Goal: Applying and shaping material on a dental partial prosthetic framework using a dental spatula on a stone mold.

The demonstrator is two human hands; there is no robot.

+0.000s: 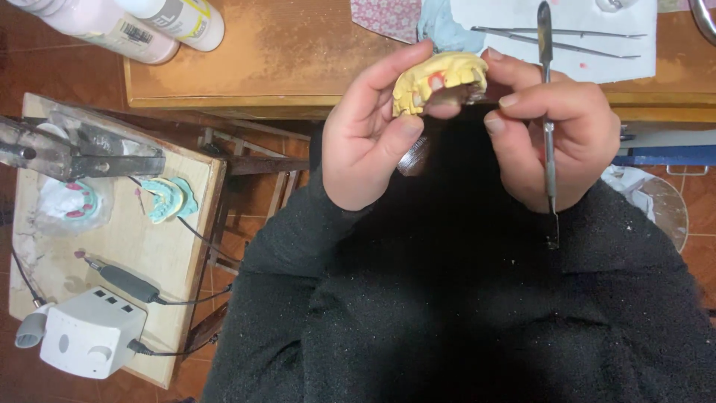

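Both hands pinch a yellow dental cast (440, 80) — right hand (556, 134) also grips a metal tool (549, 127); left hand (369, 138).

Yellow dental cast (440, 78): we read it as matt, chalky plaster with a patch of red wax. Hand instrument (548, 112): slim brushed metal, dull sheen. Sleeves (298, 246): black knitted cloth, fuzzy, lint-flecked. Workbench (283, 52): worn varnished wood, scuffed pale. Side board (142, 239): raw, dusty wood. Control box (89, 332): smooth white plastic. Bottles (142, 26): glossy, probably plastic.
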